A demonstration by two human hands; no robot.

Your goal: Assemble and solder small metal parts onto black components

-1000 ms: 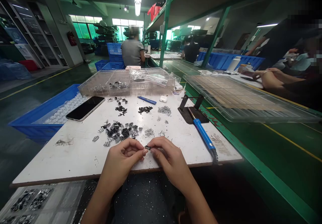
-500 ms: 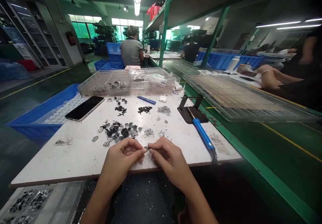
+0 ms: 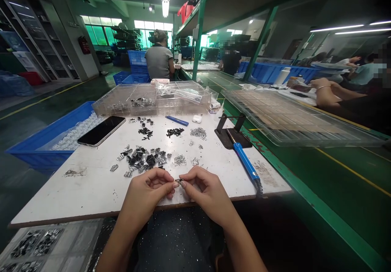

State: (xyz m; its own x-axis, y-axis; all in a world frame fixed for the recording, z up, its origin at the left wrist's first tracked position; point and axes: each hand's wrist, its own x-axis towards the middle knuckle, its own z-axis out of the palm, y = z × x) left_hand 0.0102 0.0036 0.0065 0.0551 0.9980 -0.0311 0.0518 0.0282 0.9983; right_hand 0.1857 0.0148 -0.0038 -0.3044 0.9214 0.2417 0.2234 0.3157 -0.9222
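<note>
My left hand [image 3: 149,194] and my right hand [image 3: 205,192] meet over the front edge of the white board [image 3: 91,190]. Both pinch one small dark metal part [image 3: 179,180] between thumb and fingertips. Just beyond them lies a heap of black and silver metal clips [image 3: 142,161]. Smaller piles of tiny springs [image 3: 199,132] and black pieces [image 3: 174,132] lie farther back.
A black phone [image 3: 100,130] lies at the left, a blue-handled soldering iron [image 3: 244,160] on its stand at the right. Clear compartment boxes [image 3: 152,99] stand at the back, a blue bin [image 3: 45,141] of white parts at the left. Other people work at the benches behind and right.
My hands stay pinched on the small part at the board's front edge. The view has shifted slightly; nothing else has moved.
</note>
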